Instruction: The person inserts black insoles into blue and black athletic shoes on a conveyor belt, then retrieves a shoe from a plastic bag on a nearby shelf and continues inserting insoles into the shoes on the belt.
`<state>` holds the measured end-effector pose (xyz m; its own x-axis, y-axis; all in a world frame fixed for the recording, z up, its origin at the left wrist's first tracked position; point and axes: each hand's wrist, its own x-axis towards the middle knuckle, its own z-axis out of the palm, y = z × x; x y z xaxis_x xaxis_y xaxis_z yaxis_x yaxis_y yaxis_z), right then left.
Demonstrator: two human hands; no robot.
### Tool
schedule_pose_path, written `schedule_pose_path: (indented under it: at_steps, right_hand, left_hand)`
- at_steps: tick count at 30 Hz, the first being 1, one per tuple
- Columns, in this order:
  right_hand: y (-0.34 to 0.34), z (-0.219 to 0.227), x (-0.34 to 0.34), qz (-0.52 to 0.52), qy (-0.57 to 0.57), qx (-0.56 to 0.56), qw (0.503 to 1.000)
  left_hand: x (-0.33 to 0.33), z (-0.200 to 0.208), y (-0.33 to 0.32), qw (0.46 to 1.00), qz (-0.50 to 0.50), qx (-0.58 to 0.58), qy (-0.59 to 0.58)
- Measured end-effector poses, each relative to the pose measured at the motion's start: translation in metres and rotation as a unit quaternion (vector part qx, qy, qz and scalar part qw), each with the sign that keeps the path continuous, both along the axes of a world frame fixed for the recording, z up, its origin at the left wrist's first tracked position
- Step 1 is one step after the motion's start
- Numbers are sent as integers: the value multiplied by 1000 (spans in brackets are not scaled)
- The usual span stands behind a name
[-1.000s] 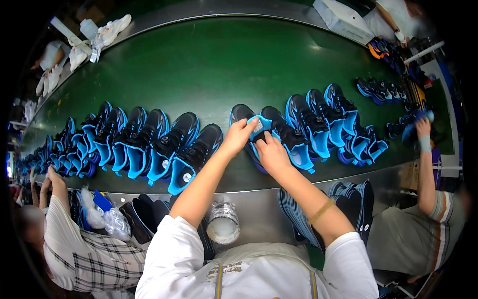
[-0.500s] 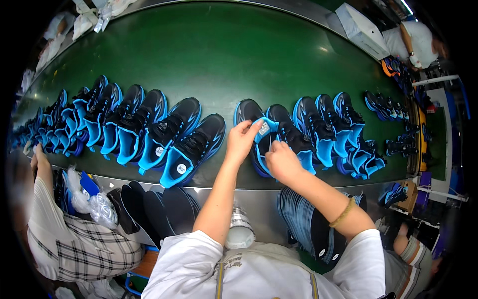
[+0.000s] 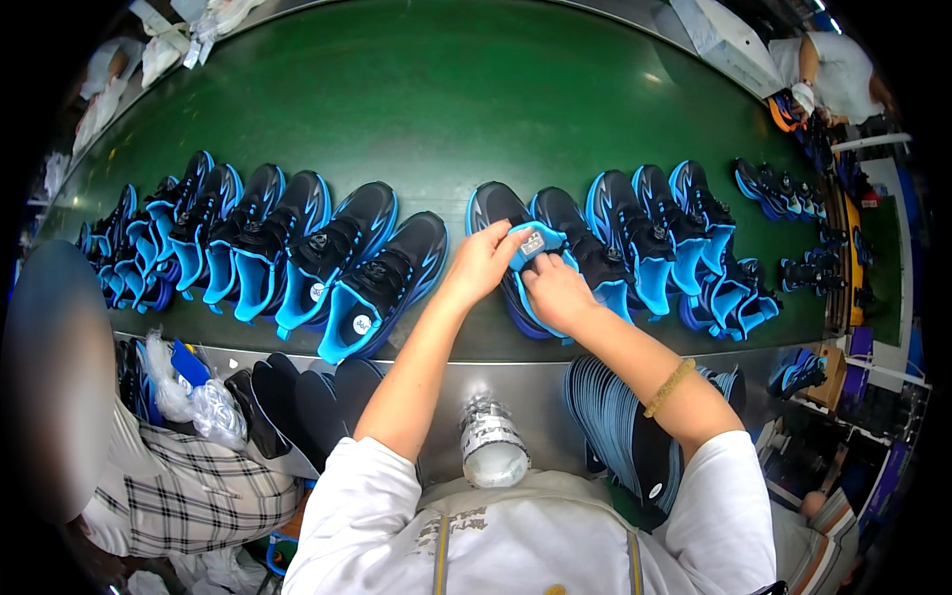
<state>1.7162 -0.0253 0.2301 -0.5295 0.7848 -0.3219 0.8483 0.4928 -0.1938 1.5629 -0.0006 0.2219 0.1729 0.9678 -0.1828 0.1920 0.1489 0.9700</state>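
A black sneaker (image 3: 493, 202) with blue trim stands toe-away on the green work surface in front of me. My left hand (image 3: 481, 262) pinches its tongue (image 3: 533, 244), folding it up so that a pale label on the blue lining shows. At the shoe's opening, my right hand (image 3: 557, 295) is closed, with its fingers curled at the blue lining just below the tongue. Its fingertips are hidden, so I cannot make out what they grip. Close on the right stands another sneaker (image 3: 562, 220); to the left is a sneaker (image 3: 412, 243) with a round white sticker inside.
Rows of similar sneakers run along the green conveyor (image 3: 426, 89) on both sides. Nearer me, a stack of insoles (image 3: 607, 407) stands right of a clear plastic container (image 3: 493, 446), with dark insoles (image 3: 288, 402) on the left. A person (image 3: 188, 476) sits close at left.
My right hand has moved slightly away from me, closer to the tongue. My left hand still holds the tongue. The person at left has leaned further into view.
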Motion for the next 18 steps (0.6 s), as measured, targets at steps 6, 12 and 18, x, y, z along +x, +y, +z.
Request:
schedule_pose_path:
  at_steps: [6,12,18]
  right_hand:
    - [17,7,-8,102,-192,-122,968]
    - [23,21,-22,145,-266,-212,929]
    - [27,12,-12,137,-240,-267,923]
  left_hand:
    - [-2,-7,2,1000,-23,9,-2]
    - [-4,-9,3,997,-22,-31,-64]
    - [4,-9,4,997,-27,-26,-68]
